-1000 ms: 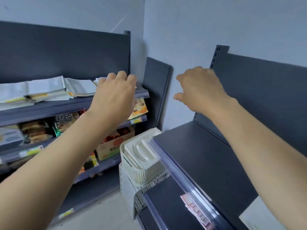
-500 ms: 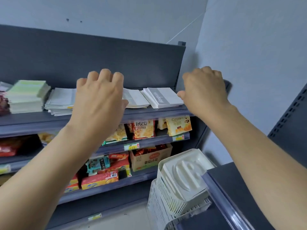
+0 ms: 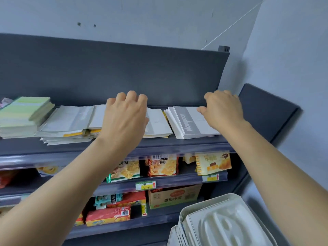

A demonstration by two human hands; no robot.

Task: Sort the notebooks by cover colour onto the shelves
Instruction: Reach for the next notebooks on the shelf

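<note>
The dark top shelf carries notebooks in stacks. A green stack lies at the left, a messy pile of white and yellow notebooks in the middle, and a neat grey-and-white stack at the right. My left hand hovers over the middle pile, fingers curled downward, holding nothing. My right hand is over the back right part of the grey stack, fingers bent; whether it touches the top cover I cannot tell.
Lower shelves hold snack packets, a cardboard box and red boxes. White plastic baskets stand at the bottom right. A second dark shelf panel is at the right by the wall.
The view has swung left from the empty right-hand shelf unit to the notebook shelf. Both hands have come forward over the notebook stacks.
</note>
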